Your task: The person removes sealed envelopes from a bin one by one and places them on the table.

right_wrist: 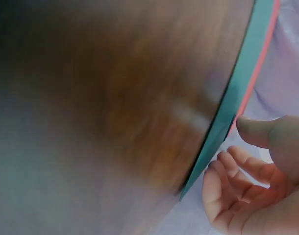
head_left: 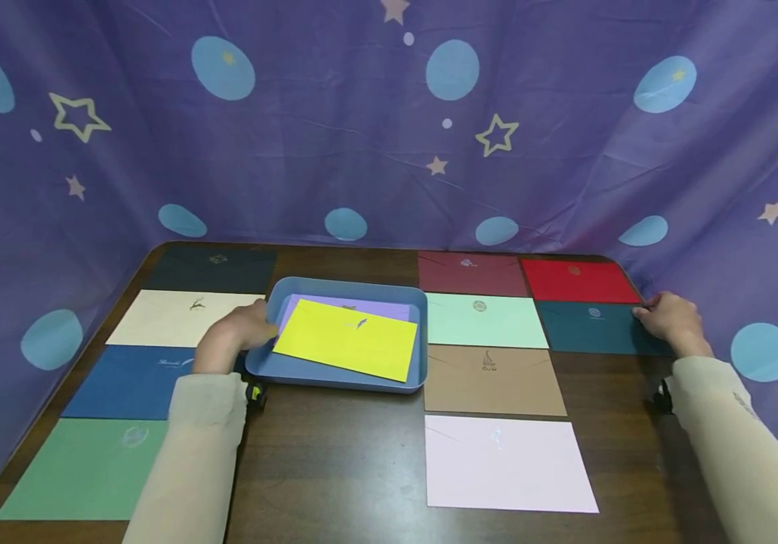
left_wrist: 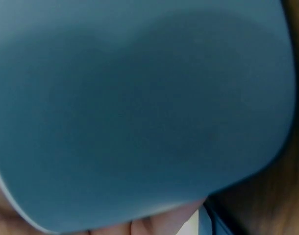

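Note:
My left hand (head_left: 242,329) grips the left edge of a blue tray (head_left: 334,380); in the left wrist view the tray's smooth blue surface (left_wrist: 154,112) hides most of the fingers. Inside the tray a yellow envelope (head_left: 348,340) lies askew over a purple envelope (head_left: 389,310). My right hand (head_left: 673,317) is at the right end of a dark teal envelope (head_left: 600,332). In the right wrist view its thumb (right_wrist: 257,131) reaches the envelope's edge (right_wrist: 220,127), and its loosely bent fingers lie just outside that edge, apart from the thumb.
Left of the tray lie dark green (head_left: 205,272), cream (head_left: 158,317), blue (head_left: 124,385) and green (head_left: 83,468) envelopes. To its right are maroon (head_left: 473,276), red (head_left: 582,283), mint (head_left: 487,325), brown (head_left: 494,385) and pale pink (head_left: 507,468) ones. A purple curtain (head_left: 362,136) hangs behind the wooden table (head_left: 328,453).

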A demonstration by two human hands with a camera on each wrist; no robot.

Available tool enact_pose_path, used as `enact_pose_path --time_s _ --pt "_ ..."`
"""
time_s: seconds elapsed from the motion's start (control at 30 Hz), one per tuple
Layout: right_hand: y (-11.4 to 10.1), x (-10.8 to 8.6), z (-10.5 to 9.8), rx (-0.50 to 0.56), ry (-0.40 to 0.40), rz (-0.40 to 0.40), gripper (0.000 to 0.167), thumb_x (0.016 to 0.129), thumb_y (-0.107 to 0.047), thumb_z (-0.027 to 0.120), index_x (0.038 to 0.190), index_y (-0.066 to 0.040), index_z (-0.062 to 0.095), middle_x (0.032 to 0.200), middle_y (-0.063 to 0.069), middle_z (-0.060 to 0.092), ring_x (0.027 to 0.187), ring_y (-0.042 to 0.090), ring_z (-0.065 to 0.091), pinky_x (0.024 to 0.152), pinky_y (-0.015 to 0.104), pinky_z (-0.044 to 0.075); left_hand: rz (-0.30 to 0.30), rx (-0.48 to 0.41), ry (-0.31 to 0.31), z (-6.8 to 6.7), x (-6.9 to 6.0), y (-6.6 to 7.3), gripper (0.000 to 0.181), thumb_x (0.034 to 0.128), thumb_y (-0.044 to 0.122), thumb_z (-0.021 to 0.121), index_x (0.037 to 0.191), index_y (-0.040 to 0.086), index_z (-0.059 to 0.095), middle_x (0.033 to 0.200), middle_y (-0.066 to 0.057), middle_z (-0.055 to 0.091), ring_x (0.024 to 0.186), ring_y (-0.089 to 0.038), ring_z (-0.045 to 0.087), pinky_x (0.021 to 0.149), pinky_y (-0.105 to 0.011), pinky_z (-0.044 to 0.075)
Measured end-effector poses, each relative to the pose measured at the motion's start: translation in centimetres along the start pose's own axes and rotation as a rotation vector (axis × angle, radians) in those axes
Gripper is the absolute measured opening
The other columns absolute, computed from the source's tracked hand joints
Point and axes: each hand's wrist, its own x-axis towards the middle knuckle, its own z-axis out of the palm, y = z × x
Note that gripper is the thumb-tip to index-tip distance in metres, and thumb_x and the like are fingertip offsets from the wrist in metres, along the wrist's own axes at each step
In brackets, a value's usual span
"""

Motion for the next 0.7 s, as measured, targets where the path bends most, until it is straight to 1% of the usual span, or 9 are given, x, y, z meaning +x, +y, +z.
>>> enact_pose_path --time_s 0.07,0.13,0.2,0.3,0.4,0.5,0.53,0.6,0.7 --pt "-0.4 -0.4 -0.1 0.019 0.052 0.007 0.045 0.104 -0.027 0.057 0.119 0.016 0.058 0.117 0.043 0.057 0.105 0.06 0.054 0.088 0.068 0.045 0.001 0.001 0.0 0.0 0.1 0.0 0.072 0.1067 0.025 0.049 0.157 -0.017 0.02 0.141 -0.038 0.047 0.113 -0.043 0.056 0.088 -0.05 0.052" --pt "-1.3 -0.7 -0.2 0.039 0.121 -0.005 0.044 0.104 -0.028 0.056 0.117 0.014 0.059 0.116 0.043 0.058 0.105 0.062 0.054 0.088 0.069 0.045 0.008 0.005 0.0 0.0 0.0 0.0 0.072 0.1068 0.025 0.049 0.157 -0.018 0.02 0.14 -0.038 0.047 0.113 -0.043 0.056 0.088 -0.05 0.052" --pt "-2.8 -1.0 -0.3 0.065 0.18 -0.032 0.042 0.104 -0.027 0.056 0.118 0.012 0.061 0.116 0.042 0.06 0.106 0.062 0.054 0.088 0.07 0.044 0.015 0.01 0.002 0.0 -0.1 -0.1 0.072 0.1069 0.026 0.048 0.157 -0.018 0.019 0.143 -0.039 0.045 0.114 -0.044 0.055 0.09 -0.051 0.051" --pt "-5.7 -1.3 -0.7 0.123 0.215 -0.1 0.041 0.105 -0.026 0.056 0.123 0.011 0.062 0.115 0.039 0.062 0.107 0.059 0.055 0.089 0.069 0.044 0.016 0.013 0.0 -0.1 -0.2 0.0 0.073 0.107 0.026 0.047 0.157 -0.019 0.017 0.146 -0.04 0.042 0.116 -0.045 0.053 0.092 -0.053 0.05" --pt "-9.3 -2.0 -1.4 0.194 0.215 -0.176 0.041 0.106 -0.025 0.057 0.128 0.009 0.061 0.113 0.034 0.065 0.106 0.052 0.056 0.086 0.064 0.045 0.005 0.012 -0.008 -0.1 -0.2 0.0 0.075 0.1072 0.026 0.047 0.158 -0.019 0.015 0.151 -0.041 0.037 0.119 -0.046 0.051 0.099 -0.057 0.049" --pt "-13.4 -3.1 -2.1 0.258 0.195 -0.268 0.039 0.107 -0.025 0.06 0.132 0.004 0.063 0.116 0.029 0.068 0.106 0.045 0.062 0.081 0.054 0.049 -0.001 0.012 -0.015 -0.1 -0.2 0.0 0.075 0.1075 0.027 0.046 0.159 -0.018 0.014 0.154 -0.042 0.034 0.122 -0.047 0.049 0.103 -0.06 0.047" --pt "-14.9 -3.6 -2.2 0.279 0.176 -0.303 0.038 0.107 -0.025 0.061 0.132 0.003 0.063 0.117 0.027 0.069 0.106 0.043 0.063 0.08 0.052 0.049 0.0 0.015 -0.015 -0.1 -0.2 -0.1 0.075 0.1073 0.026 0.046 0.158 -0.019 0.014 0.153 -0.042 0.035 0.121 -0.047 0.05 0.103 -0.06 0.047" --pt "-17.6 -4.6 -2.3 0.313 0.118 -0.381 0.037 0.107 -0.023 0.063 0.135 0.0 0.064 0.12 0.024 0.07 0.107 0.04 0.067 0.081 0.049 0.052 0.004 0.018 -0.012 0.0 -0.2 -0.1 0.074 0.1071 0.026 0.047 0.158 -0.019 0.016 0.15 -0.041 0.038 0.119 -0.046 0.051 0.099 -0.057 0.049" --pt "-21.6 -5.9 -1.9 0.338 0.013 -0.502 0.033 0.106 -0.02 0.066 0.135 -0.003 0.065 0.12 0.019 0.071 0.105 0.035 0.069 0.084 0.05 0.055 0.009 0.023 -0.003 -0.1 0.0 -0.1 0.072 0.1066 0.026 0.047 0.156 -0.018 0.019 0.14 -0.038 0.045 0.114 -0.044 0.054 0.09 -0.051 0.05"
